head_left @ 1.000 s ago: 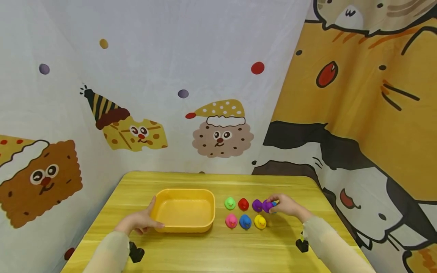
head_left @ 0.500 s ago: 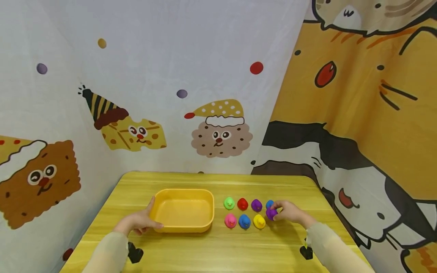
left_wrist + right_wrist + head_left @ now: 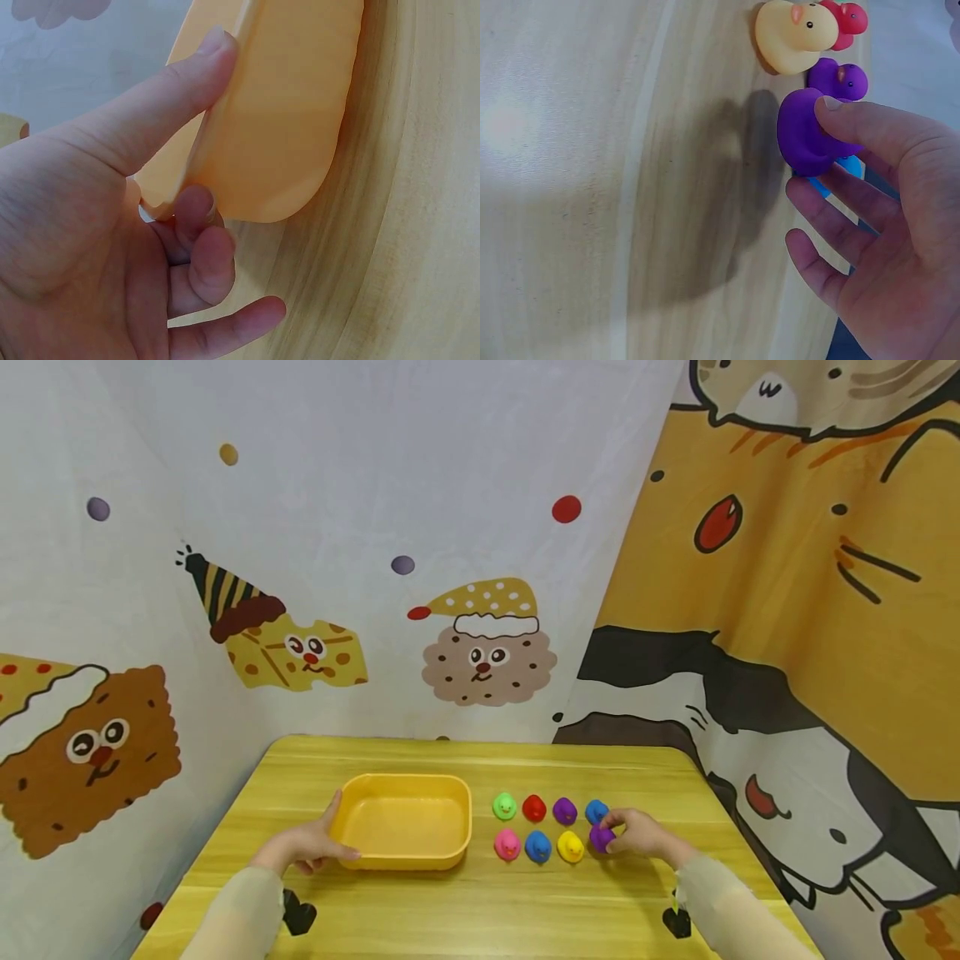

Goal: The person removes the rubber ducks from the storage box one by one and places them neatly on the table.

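Observation:
My left hand (image 3: 307,846) grips the left front corner of a yellow plastic basin (image 3: 405,862). In the left wrist view the thumb lies along the basin's rim (image 3: 225,112), with curled fingers at the corner. My right hand (image 3: 645,835) pinches a purple rubber duck (image 3: 802,135) between thumb and fingers, at the right end of the front row. Just behind it sits a blue duck (image 3: 597,811), partly hidden by the hand in the right wrist view. To its left stands a yellow duck (image 3: 570,847).
The back row also has a green duck (image 3: 505,807), a red duck (image 3: 534,808) and another purple duck (image 3: 565,811). In front are a pink duck (image 3: 507,844) and a blue duck (image 3: 537,846). A printed curtain (image 3: 337,527) hangs behind the wooden table (image 3: 450,918).
My right hand has brought the purple duck from the back row toward the front and slightly right, uncovering the blue duck behind. The left hand and basin have stayed put.

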Action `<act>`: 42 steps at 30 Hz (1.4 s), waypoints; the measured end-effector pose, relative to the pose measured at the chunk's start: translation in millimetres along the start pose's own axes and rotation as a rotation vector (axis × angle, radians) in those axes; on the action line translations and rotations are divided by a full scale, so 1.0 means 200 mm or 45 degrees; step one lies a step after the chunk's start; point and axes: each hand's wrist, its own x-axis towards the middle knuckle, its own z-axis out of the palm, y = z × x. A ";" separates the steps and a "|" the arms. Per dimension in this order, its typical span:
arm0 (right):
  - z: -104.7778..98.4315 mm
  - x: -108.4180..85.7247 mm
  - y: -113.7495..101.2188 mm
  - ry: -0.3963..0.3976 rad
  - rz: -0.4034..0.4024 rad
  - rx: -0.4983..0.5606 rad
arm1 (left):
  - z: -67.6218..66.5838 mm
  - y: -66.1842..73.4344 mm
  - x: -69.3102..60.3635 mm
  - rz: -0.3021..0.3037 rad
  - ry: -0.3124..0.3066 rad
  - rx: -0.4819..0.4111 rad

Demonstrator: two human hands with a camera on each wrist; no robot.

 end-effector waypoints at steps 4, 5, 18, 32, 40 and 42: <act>0.01 -0.02 0.01 -0.006 0.004 0.002 | 0.00 -0.01 0.01 -0.006 0.001 0.002; 0.01 -0.02 0.01 -0.005 0.003 0.001 | 0.00 -0.01 0.01 -0.009 -0.001 0.000; 0.05 -0.04 0.03 0.016 0.047 -0.002 | 0.00 -0.01 0.03 -0.017 -0.003 -0.014; 0.09 -0.03 0.03 0.019 0.053 0.049 | -0.01 -0.02 0.03 -0.028 0.012 -0.022; 0.07 -0.02 0.05 0.045 0.058 0.046 | 0.00 -0.02 0.02 -0.034 0.017 -0.017; 0.05 -0.02 0.05 0.061 0.045 0.037 | 0.00 -0.03 0.02 -0.031 0.012 -0.020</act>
